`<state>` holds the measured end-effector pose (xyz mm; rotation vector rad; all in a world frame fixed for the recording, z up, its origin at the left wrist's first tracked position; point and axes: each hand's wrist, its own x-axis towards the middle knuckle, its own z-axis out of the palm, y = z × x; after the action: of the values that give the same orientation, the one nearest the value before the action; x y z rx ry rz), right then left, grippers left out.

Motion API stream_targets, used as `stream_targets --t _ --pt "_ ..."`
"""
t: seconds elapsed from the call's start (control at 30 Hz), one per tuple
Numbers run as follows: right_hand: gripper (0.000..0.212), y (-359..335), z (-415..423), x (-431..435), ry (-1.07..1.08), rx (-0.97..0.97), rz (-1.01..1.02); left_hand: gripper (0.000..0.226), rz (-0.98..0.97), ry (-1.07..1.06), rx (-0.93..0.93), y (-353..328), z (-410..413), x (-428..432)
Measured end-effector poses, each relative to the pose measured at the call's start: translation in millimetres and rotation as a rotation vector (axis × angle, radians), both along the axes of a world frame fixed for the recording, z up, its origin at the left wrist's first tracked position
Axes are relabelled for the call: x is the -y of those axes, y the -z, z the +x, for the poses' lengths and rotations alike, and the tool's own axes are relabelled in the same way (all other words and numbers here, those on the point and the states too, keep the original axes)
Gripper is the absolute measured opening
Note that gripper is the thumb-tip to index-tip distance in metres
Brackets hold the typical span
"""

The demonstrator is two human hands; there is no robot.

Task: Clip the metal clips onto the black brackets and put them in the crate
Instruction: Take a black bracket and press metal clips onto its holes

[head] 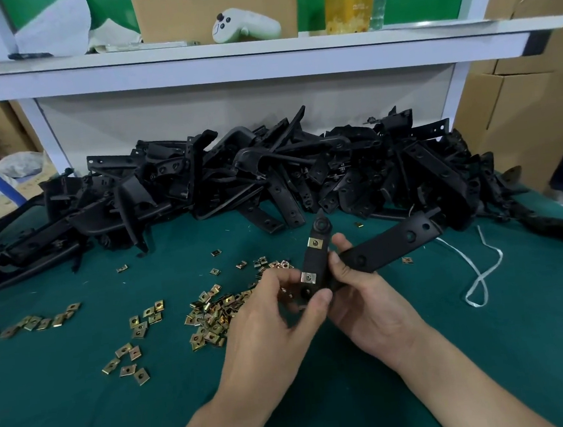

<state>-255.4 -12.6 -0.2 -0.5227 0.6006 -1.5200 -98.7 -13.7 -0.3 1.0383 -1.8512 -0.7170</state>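
Note:
A black L-shaped bracket (386, 246) is held above the green table, one arm pointing up, the other running right. Two metal clips sit on its upright arm, an upper clip (315, 243) and a lower clip (308, 277). My left hand (276, 320) pinches the bracket's lower end by the lower clip, thumb on the front. My right hand (367, 301) grips the bracket at its bend from behind. Loose brass-coloured clips (211, 318) lie heaped on the table left of my hands. No crate is in view.
A long pile of black brackets (269, 176) fills the back of the table under a white shelf (258, 57). More clips (129, 360) are scattered at the left. A white strap (479, 280) lies at the right. Cardboard boxes (521, 114) stand at the far right.

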Motion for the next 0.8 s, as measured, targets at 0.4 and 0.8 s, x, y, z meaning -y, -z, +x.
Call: stream_targets --t 0.4,0.8 --pt "0.021 5.0 6.4 2.6 -0.024 -0.02 0.012 0.025 -0.049 -0.105 0.007 4.7 -10.0 0.8" --pt "0.041 6.3 1.9 3.0 -0.075 -0.011 0.008 0.024 -0.076 -0.069 -0.046 6.2 -6.0 3.9"
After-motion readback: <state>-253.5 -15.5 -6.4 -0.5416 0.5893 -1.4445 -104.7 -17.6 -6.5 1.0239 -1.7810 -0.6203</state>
